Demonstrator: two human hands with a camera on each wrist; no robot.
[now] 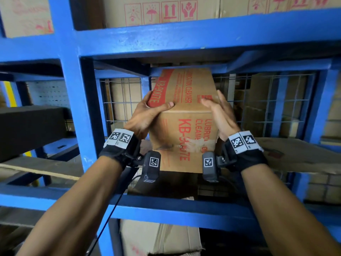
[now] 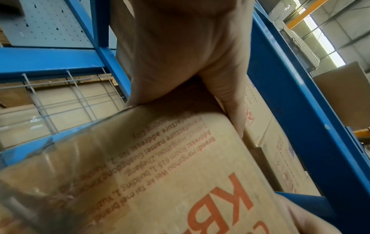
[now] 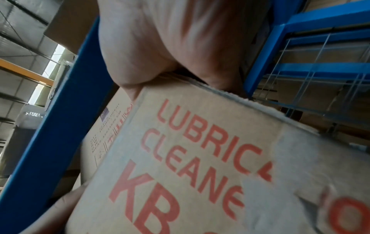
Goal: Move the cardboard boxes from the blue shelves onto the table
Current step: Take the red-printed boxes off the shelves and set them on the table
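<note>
A tall cardboard box (image 1: 186,115) with red print "KB-9007E" and "LUBRICATION CLEANER" stands in the middle bay of the blue shelves (image 1: 166,36), its top tilted away under the upper beam. My left hand (image 1: 147,113) grips its upper left edge, thumb across the near top edge and fingers round the left side. My right hand (image 1: 217,115) grips the upper right edge, thumb on top. In the left wrist view the box (image 2: 170,182) fills the lower frame under my left hand (image 2: 180,55). In the right wrist view the box (image 3: 200,158) sits under my right hand (image 3: 160,47).
More cardboard boxes (image 1: 166,12) stand on the shelf above and a box (image 1: 158,237) lies on the shelf below. A wire mesh panel (image 1: 267,104) backs the bay. A blue upright post (image 1: 77,108) stands left of the box. Flattened cardboard (image 1: 299,154) lies at right.
</note>
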